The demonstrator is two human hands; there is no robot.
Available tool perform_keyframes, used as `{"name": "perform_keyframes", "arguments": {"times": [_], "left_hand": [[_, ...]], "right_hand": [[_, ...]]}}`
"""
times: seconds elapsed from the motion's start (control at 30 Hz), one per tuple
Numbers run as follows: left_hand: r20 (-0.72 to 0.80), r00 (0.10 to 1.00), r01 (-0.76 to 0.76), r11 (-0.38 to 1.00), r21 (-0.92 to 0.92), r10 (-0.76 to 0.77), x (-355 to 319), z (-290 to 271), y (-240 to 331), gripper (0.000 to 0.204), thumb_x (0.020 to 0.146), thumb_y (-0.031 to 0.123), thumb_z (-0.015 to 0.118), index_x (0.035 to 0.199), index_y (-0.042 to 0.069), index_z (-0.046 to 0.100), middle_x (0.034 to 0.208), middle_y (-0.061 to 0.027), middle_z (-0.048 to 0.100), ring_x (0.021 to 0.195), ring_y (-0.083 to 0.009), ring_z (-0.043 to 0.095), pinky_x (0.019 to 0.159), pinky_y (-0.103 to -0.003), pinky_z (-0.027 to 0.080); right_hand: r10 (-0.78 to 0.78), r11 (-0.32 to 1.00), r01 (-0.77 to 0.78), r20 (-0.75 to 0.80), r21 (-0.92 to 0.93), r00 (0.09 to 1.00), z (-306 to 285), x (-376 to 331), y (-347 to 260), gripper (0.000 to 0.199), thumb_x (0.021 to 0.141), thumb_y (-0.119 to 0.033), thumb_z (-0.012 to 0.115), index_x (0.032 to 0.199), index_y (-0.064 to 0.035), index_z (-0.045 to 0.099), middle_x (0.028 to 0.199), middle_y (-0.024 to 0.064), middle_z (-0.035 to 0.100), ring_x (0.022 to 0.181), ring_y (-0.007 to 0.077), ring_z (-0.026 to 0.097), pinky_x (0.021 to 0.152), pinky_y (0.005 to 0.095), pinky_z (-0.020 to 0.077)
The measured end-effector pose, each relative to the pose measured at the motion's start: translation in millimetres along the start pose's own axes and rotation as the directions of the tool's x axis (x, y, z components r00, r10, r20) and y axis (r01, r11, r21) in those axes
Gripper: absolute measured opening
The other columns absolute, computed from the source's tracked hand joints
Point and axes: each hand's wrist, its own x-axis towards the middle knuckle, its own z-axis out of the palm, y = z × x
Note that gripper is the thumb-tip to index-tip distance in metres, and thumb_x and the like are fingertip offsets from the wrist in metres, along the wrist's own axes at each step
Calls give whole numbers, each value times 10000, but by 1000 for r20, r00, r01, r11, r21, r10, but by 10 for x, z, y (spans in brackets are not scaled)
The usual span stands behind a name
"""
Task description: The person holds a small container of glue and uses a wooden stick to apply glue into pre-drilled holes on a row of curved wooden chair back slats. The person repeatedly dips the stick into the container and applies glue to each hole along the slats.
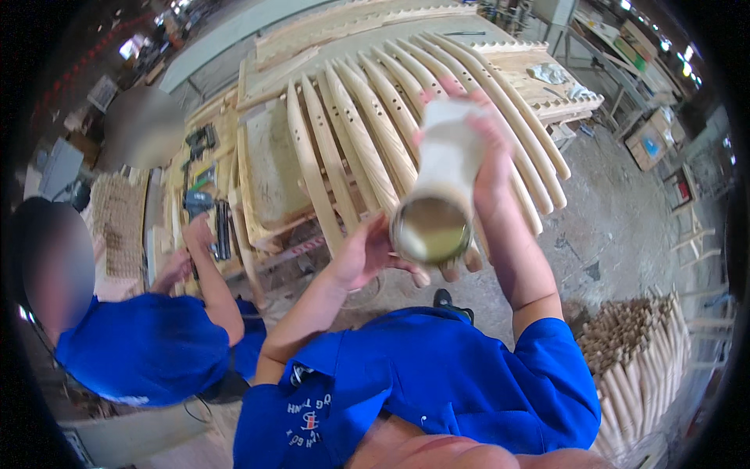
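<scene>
Two hands are up close to the camera, working on one white bottle (447, 160). The right hand (488, 156) has its fingers (451, 87) curled tight around the bottle's side, and the bottle is tipped so its round open end (431, 228) faces us. The left hand (367, 254) sits just under that end, fingers (418, 273) loosely bent and touching its rim; it grips nothing. Past the fingers, many curved wooden slats (375, 133) lie side by side on a desk (539, 66). Off to the left fingers' side, another person in a blue shirt (148, 344) reaches to black tools (199, 203). Near the right elbow, wooden sticks (633, 352) are piled on the floor (617, 211).
</scene>
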Motion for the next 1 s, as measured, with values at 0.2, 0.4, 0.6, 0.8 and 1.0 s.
{"name": "perform_keyframes", "arguments": {"times": [0.2, 0.4, 0.6, 0.8, 1.0], "left_hand": [[-203, 979, 53, 947, 316, 13, -465, -190, -343, 364, 981, 300, 396, 1147, -4, 509, 1070, -148, 597, 995, -230, 604, 802, -392, 530], [-475, 873, 203, 969, 142, -113, -525, -102, -1200, 486, 967, 398, 403, 1258, 11, 435, 1182, -156, 554, 1092, -259, 549, 866, -417, 493], [-528, 849, -109, 973, -202, -15, 76, 205, -1423, 579, 961, 497, 307, 1296, 38, 419, 1285, -165, 473, 1194, -296, 459, 894, -477, 466], [-294, 954, -204, 843, -497, 58, 207, 16, -1592, 801, 851, 715, 271, 1319, 85, 427, 1269, -219, 489, 1193, -385, 472, 838, -608, 478], [-114, 986, -165, 808, -565, 122, 336, -94, -1628, 830, 836, 710, 326, 1364, 69, 355, 1273, -244, 456, 1125, -384, 512, 751, -561, 542]], "right_hand": [[-320, 944, 329, -204, 12, 925, -360, 991, -630, 151, 814, -108, 480, 956, -71, 442, 1184, 159, 518, 1116, 355, 506, 861, 612, 471], [41, 922, 1, -101, 388, 994, -1108, 1894, -40, 366, 815, -193, 482, 1114, 17, 472, 1124, 239, 536, 1008, 415, 516, 874, 603, 439], [66, 869, 28, -171, 493, 983, -923, 2443, 245, 317, 819, -217, 414, 1008, 14, 523, 1014, 250, 566, 937, 391, 537, 832, 604, 434], [-199, 893, 280, -251, 351, 947, -509, 2492, -231, 382, 815, -157, 401, 1082, 107, 473, 1100, 324, 513, 1062, 404, 513, 972, 562, 390], [-216, 908, 263, -174, 326, 961, -668, 2503, -374, 419, 824, -152, 417, 1160, 98, 417, 1149, 321, 479, 1073, 442, 494, 954, 616, 384]]}}
